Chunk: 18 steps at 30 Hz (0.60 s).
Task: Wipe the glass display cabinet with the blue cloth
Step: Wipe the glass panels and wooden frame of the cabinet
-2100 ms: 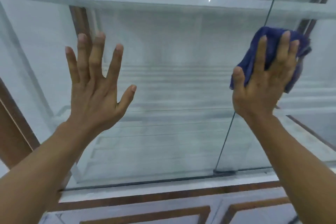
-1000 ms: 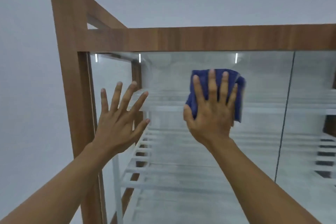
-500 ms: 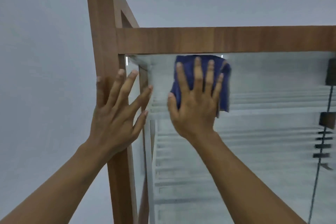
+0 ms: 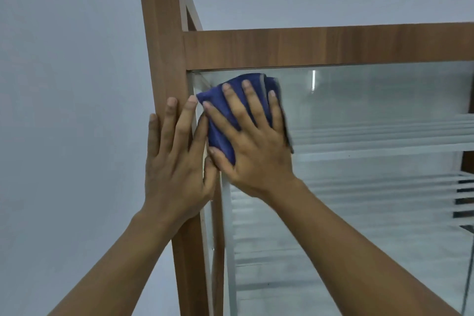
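Observation:
The glass display cabinet [image 4: 372, 115] has a brown wooden frame and white shelves behind its front pane. My right hand [image 4: 252, 151] presses the folded blue cloth [image 4: 220, 115] flat against the glass in the top left corner, fingers spread and straight. My left hand [image 4: 174, 161] rests flat on the wooden corner post [image 4: 164, 54], fingers straight and pointing up, right beside my right hand. Most of the cloth is hidden under my right hand.
The wooden top rail [image 4: 328, 46] runs right above the cloth. A plain grey wall [image 4: 64, 110] fills the left and top. A seam between glass panes [image 4: 468, 277] shows at the lower right.
My right hand slid the cloth left along the top of the glass into the corner. My left hand moved from the glass onto the corner post. The view shifted left.

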{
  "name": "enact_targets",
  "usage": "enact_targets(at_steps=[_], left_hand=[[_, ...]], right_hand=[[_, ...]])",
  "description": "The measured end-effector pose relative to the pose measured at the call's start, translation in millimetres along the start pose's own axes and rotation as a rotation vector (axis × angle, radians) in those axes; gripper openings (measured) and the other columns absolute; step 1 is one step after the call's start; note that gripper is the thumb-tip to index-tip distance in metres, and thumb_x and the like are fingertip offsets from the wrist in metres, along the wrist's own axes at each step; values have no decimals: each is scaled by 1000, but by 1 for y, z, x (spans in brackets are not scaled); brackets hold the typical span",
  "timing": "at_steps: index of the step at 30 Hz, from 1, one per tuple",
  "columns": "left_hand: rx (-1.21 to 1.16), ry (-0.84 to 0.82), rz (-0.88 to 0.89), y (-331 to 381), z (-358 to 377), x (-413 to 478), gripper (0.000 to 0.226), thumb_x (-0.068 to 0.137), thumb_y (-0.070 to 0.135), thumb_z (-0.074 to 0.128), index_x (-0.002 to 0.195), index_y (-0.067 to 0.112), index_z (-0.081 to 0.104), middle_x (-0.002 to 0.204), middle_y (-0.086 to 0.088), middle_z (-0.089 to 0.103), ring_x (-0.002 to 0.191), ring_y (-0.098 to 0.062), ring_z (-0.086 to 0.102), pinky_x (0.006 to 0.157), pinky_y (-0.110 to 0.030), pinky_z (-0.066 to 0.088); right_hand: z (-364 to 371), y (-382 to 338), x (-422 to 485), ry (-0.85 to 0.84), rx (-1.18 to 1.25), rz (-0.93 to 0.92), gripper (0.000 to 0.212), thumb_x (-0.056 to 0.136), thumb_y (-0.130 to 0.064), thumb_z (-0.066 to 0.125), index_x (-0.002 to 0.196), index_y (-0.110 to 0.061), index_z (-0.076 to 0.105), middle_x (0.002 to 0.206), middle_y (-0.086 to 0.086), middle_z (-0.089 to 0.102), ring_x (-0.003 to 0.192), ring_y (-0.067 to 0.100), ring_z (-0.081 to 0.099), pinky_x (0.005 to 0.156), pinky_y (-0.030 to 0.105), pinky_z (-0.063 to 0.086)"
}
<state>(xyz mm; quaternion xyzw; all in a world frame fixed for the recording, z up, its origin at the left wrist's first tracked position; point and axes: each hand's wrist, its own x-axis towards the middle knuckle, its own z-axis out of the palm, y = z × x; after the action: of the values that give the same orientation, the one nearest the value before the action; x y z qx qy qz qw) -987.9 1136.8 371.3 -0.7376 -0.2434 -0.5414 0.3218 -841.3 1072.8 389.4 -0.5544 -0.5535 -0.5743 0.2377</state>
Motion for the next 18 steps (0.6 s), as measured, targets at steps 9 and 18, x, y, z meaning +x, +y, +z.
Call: enact_targets(at_steps=[9,18], left_hand=[[-13,-25,-19,3,-4,-3,83,75,17,44,155,7,26,165,-13,13,154,-33,3,125,-53,3],[-44,-30,-26,6,0,-27,86,72,12,51,155,7,26,165,-17,9,154,-34,1,125,-51,2]], right_hand=[[-17,62,-37,92,-82,860,73,98,-68,20,160,-30,14,168,10,9,154,42,3,117,72,6],[-9,67,-53,39,-68,181,69,97,-66,36,157,-33,27,167,8,19,154,37,13,120,67,7]])
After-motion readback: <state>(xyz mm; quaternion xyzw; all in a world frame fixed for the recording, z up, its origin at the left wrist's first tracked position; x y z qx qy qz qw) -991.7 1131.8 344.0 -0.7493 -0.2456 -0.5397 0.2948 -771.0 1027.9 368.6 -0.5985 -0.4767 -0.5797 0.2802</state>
